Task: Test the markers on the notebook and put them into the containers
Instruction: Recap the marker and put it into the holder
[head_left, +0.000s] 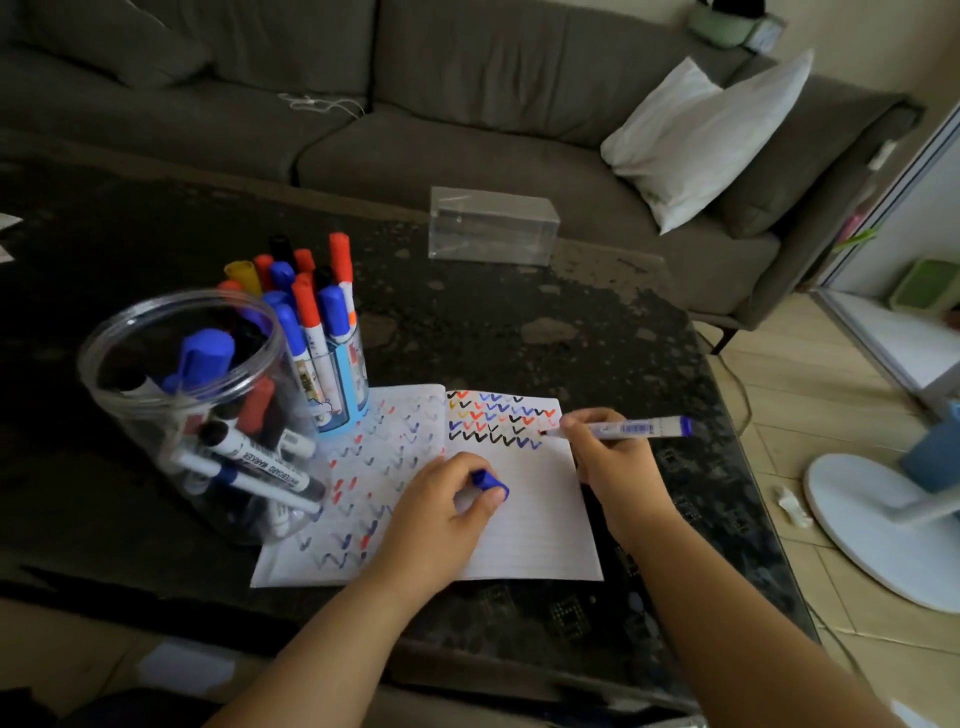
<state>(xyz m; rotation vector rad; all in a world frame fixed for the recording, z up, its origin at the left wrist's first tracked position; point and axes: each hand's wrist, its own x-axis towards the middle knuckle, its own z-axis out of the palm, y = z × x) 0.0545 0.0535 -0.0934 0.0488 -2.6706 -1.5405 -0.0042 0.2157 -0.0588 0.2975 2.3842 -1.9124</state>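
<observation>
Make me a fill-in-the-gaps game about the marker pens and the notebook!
1. The right hand holds an uncapped blue whiteboard marker with its tip on the ____ page of the open lined notebook.
2. The left hand pinches a small ____ marker cap.
3. The page is covered in V-shaped ____.

Missing words: right; blue; marks

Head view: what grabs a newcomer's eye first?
The open notebook at table centre, its pages covered in rows of coloured check marks. The right hand holds a blue marker with its tip on the right page, while the left hand pinches the blue cap. At left, a clear round jar and a smaller cup behind it bristle with markers.
</observation>
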